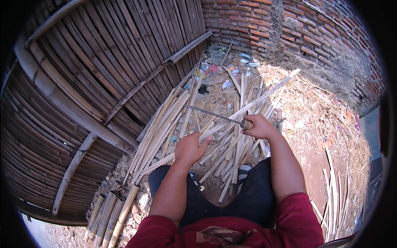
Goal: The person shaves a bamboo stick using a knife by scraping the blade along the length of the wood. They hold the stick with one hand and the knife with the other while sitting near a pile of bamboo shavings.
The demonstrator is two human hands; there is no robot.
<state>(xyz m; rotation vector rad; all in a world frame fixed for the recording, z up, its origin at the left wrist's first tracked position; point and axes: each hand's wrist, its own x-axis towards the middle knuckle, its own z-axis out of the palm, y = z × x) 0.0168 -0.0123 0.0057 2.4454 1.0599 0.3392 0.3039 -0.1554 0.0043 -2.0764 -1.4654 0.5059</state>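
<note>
My left hand (191, 149) is closed round a long pale bamboo strip (264, 94), thumb along its upper side. The strip slants from beside my left knee up to the far right. In my right hand (260, 127) is the wooden handle of a long, thin-bladed knife (215, 115). Its blade points left, crossing above the strip area beyond my left hand. Between and beyond my feet lies a loose pile of split bamboo strips (233, 155). Other long strips (163, 124) lie to the left of my left hand.
A slatted bamboo wall (120, 53) rises at the left, and a brick wall (244, 20) at the back. Several bamboo poles (108, 217) lie at the lower left. Litter (213, 68) is scattered near the far corner. More thin strips (333, 194) lie at the right.
</note>
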